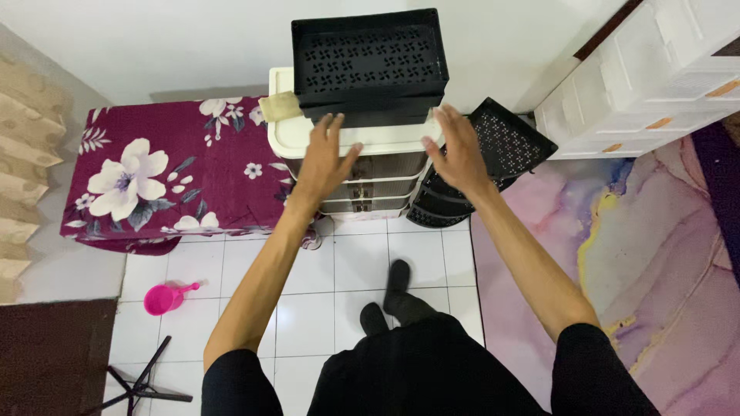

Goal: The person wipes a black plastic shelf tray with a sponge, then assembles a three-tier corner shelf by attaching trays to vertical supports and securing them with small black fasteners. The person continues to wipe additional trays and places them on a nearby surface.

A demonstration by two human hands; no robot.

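Both hands are open, fingers spread: the left hand (325, 158) and right hand (456, 150) sit just below the black perforated basket (370, 65), which rests on the cream drawer unit (308, 135). Seemingly mid-reach; gripping both basket sides evenly comes next. Behind-right, another black basket (505, 146) leans

Black crate (368, 65) blocks drawer-unit top (308, 135); leaning basket (493, 154) crowds right; white floor (347, 270) open below

Black perforated plastic crate (370, 62): matt, pinwheel cut-outs. Cream plastic drawer cabinet (351, 146): smooth, slight sheen on top. Maroon floral cloth cover (177, 173): soft, matt. White floor tiles (362, 262): glossy, glazed. Small pink plastic scoop (166, 297): smooth.
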